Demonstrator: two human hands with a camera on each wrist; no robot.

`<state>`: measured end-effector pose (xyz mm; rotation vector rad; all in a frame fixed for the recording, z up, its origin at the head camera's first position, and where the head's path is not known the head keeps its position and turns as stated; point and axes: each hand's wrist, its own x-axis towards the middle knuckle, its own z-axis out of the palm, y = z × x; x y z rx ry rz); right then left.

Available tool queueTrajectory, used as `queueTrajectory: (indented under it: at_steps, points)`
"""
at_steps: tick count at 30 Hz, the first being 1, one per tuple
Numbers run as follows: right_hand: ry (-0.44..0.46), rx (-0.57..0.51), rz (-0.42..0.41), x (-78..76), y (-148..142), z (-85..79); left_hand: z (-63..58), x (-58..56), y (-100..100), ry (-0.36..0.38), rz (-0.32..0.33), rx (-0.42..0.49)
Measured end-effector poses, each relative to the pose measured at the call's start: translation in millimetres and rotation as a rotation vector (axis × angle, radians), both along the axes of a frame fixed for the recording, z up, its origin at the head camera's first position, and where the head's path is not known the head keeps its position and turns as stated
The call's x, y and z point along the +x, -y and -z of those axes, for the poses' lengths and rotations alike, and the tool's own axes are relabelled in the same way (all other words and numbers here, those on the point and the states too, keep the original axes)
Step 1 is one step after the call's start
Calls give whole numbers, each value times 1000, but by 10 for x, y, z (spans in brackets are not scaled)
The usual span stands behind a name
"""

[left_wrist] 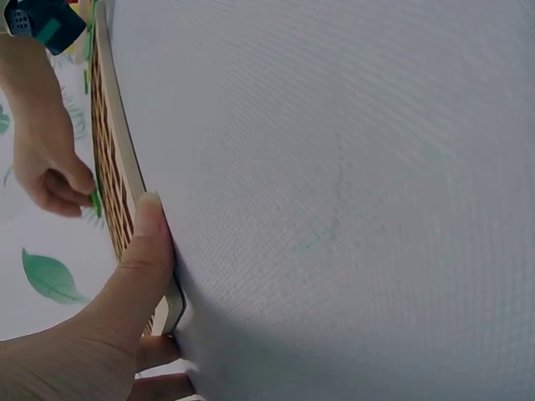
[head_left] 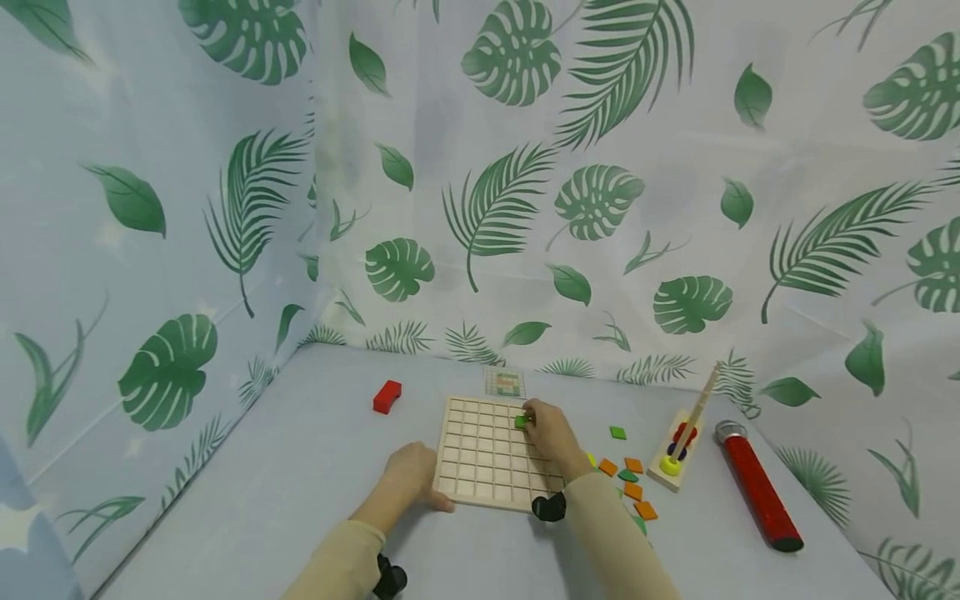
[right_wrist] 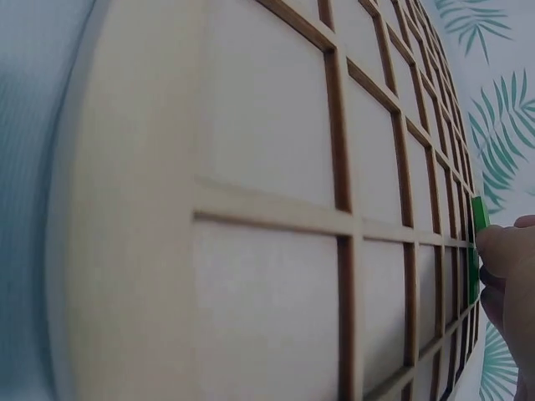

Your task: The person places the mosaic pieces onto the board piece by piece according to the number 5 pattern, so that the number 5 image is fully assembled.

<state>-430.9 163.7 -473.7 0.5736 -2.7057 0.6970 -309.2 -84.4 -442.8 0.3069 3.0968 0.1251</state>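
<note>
A pale wooden grid board (head_left: 480, 506), split into square compartments by thin strips, lies on the table. My left hand (head_left: 410, 473) grips its near left corner. In the left wrist view the thumb (left_wrist: 138, 271) presses the front edge and the other fingers go round the side. Over the far right part of the board, my right hand (head_left: 551, 433) pinches a small green square tile (head_left: 521, 422). The right wrist view shows this green tile (right_wrist: 480, 214) at the fingertips, with more green just below it, partly hidden by the fingers.
Behind the board lies a printed pattern card (head_left: 505, 382). A red arch block (head_left: 387, 397) sits at the back left. To the right are several loose tiles, among them an orange tile (head_left: 646, 510) and a green tile (head_left: 617, 432), a wooden ring stacker (head_left: 675, 450) and a red microphone (head_left: 759, 485).
</note>
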Motion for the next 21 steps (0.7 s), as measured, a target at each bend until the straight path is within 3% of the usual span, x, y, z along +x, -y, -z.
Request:
queueTrajectory:
  at_steps: [21]
  points:
    - [11, 24, 1, -15, 83, 46, 13, -2, -1, -8, 6, 23]
